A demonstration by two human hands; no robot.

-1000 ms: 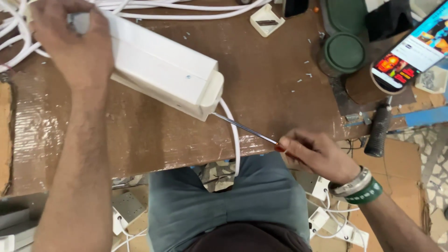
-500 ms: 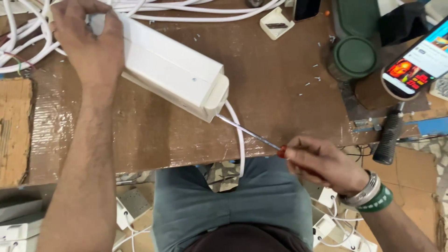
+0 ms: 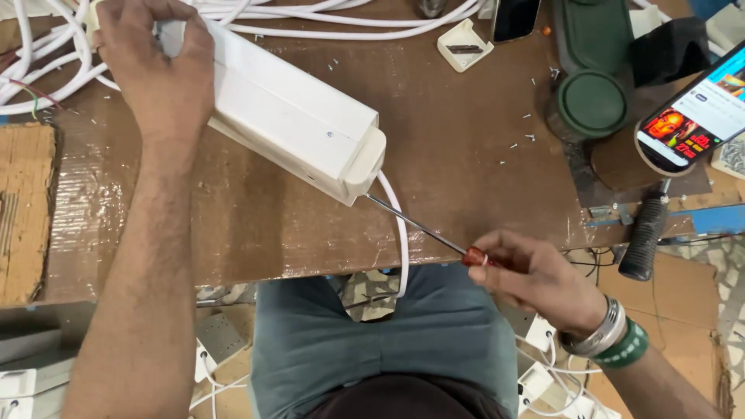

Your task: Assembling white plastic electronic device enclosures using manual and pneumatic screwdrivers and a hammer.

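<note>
Compared with a moment earlier, the right hand (image 3: pixel 535 283) sits a little lower and further right of the frame's centre, while the white power strip housing (image 3: pixel 291 128) lies much where it was on the brown bench (image 3: pixel 466 155). The right hand's fingers pinch the red handle of a screwdriver (image 3: pixel 434 233), whose thin metal shaft runs up and left to the housing's rounded end cap. The left hand (image 3: pixel 159 70), at the upper left of the frame, presses down on the far end of the housing, fingers curled over it. A white cable (image 3: pixel 400 233) leaves the end cap and curves down over the bench edge toward the person's lap. White cables (image 3: pixel 46 62) pile at the upper left. A lit phone (image 3: pixel 694 112) rests at the right edge, a black-handled tool (image 3: pixel 644 237) below it.
</note>
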